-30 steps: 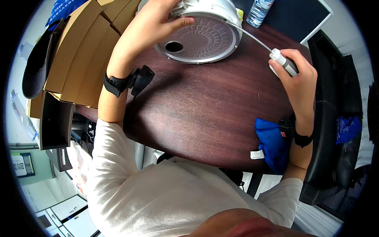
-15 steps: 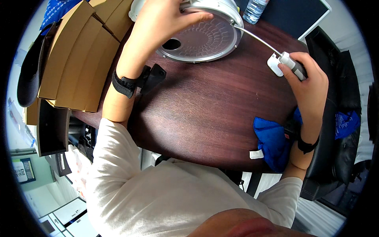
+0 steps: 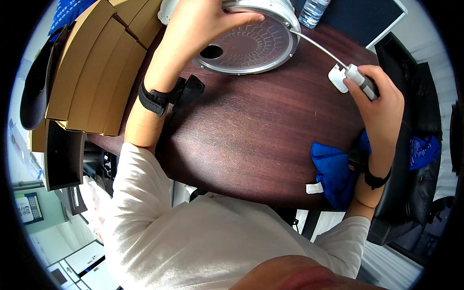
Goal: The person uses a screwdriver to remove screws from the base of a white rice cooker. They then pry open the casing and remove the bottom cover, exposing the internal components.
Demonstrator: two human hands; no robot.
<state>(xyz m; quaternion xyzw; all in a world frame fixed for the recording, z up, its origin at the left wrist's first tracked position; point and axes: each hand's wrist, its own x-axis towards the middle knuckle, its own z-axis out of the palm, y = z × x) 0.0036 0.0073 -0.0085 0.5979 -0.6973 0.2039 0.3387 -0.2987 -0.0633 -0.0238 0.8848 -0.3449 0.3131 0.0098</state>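
Note:
A round white appliance (image 3: 246, 50) is tipped up at the far side of the table, its ridged grey base with a dark oval hole turned toward me. My left hand (image 3: 200, 26) grips its upper rim, the thumb stretched across the edge; the other fingers are hidden. In my right hand (image 3: 384, 96) is a screwdriver with a grey and black handle (image 3: 361, 81). Its long thin shaft reaches left to the right edge of the base, where the tip meets the rim near a screw. A small white plastic piece (image 3: 337, 79) lies beside the handle.
Brown cardboard boxes (image 3: 87, 72) are stacked at the left. A water bottle (image 3: 313, 12) stands behind the appliance, near a dark panel (image 3: 362, 19). A blue cloth pouch (image 3: 333, 171) lies on the dark wooden table (image 3: 241, 130) by my right forearm. A black sofa (image 3: 411, 159) borders the right side.

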